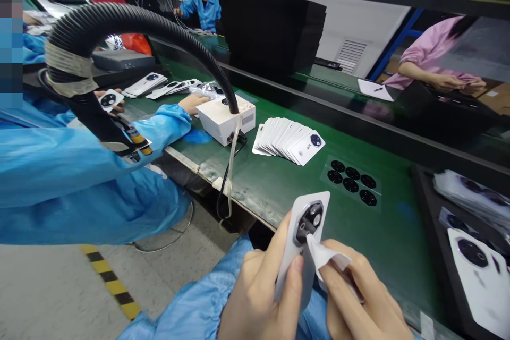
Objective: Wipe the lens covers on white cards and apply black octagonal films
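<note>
My left hand (263, 287) grips a white phone back cover (297, 255) by its edges, tilted upright near the bench edge. Its round black camera area (309, 220) faces right. In my right hand (358, 292) is a folded white wipe (324, 255), pinched between the fingers, its tip touching the lower part of the camera area. Beyond my hands, a clear sheet with several round black lens covers (350, 185) lies on the green bench (295, 188). Farther off, many white phone back covers (285, 139) are fanned out in an overlapping row.
A white box (227, 119) with a black corrugated hose (159, 18) stands at the left. A co-worker's blue sleeve (79, 164) reaches in beside it. At right, a black tray (428, 223) holds a white phone cover (480, 281) and bagged parts (474, 194).
</note>
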The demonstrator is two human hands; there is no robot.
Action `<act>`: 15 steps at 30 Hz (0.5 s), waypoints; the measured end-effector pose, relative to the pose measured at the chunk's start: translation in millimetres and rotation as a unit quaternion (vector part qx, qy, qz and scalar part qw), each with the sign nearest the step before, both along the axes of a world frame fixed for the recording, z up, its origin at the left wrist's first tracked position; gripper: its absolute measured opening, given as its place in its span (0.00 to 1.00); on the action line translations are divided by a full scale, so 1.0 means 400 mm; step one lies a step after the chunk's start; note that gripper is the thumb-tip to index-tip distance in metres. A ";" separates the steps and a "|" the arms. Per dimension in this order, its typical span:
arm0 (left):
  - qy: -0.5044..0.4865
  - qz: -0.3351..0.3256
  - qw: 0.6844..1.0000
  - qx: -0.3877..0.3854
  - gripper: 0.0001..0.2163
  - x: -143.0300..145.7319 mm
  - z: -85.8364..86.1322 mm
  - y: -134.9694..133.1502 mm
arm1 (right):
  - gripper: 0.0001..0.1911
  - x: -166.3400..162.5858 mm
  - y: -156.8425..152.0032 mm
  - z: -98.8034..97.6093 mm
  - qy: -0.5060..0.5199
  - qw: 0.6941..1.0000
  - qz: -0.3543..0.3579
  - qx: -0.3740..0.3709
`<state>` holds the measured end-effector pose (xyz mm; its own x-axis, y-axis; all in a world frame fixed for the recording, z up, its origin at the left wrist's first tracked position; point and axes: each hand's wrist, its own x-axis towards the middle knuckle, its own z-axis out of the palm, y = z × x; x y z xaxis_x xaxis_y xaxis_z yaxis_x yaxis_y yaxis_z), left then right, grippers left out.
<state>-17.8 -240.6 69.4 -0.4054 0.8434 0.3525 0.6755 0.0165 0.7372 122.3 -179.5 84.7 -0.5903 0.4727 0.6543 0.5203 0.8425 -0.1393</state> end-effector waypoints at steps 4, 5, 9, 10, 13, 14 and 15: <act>0.009 -0.008 1.000 0.016 0.25 -0.003 -0.003 0.004 | 0.09 -0.003 0.009 -0.005 0.005 0.998 0.034 0.046; 0.011 -0.014 1.000 0.019 0.26 -0.004 -0.004 0.005 | 0.09 -0.004 0.012 -0.005 0.005 0.998 0.044 0.046; 0.022 -0.039 0.999 0.025 0.27 -0.010 -0.007 0.008 | 0.08 -0.011 0.026 -0.003 0.014 0.996 0.074 0.052; 0.028 -0.040 0.998 0.026 0.27 -0.011 -0.008 0.009 | 0.07 -0.012 0.029 -0.004 0.016 0.995 0.081 0.052; 0.048 -0.039 0.998 0.028 0.27 -0.016 -0.011 0.011 | 0.06 -0.013 0.037 -0.006 0.018 0.993 0.102 0.049; 0.050 -0.042 0.997 0.029 0.27 -0.017 -0.012 0.012 | 0.06 -0.012 0.039 -0.007 0.017 0.993 0.108 0.047; 0.048 -0.047 0.997 0.031 0.27 -0.018 -0.012 0.013 | 0.06 -0.012 0.041 -0.007 0.015 0.993 0.110 0.047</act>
<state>-24.9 -235.5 64.5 -0.2881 0.8513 0.4386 0.7393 -0.0934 0.6669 117.6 -163.2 81.8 -0.6529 0.2703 0.7076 0.3185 0.9455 -0.0674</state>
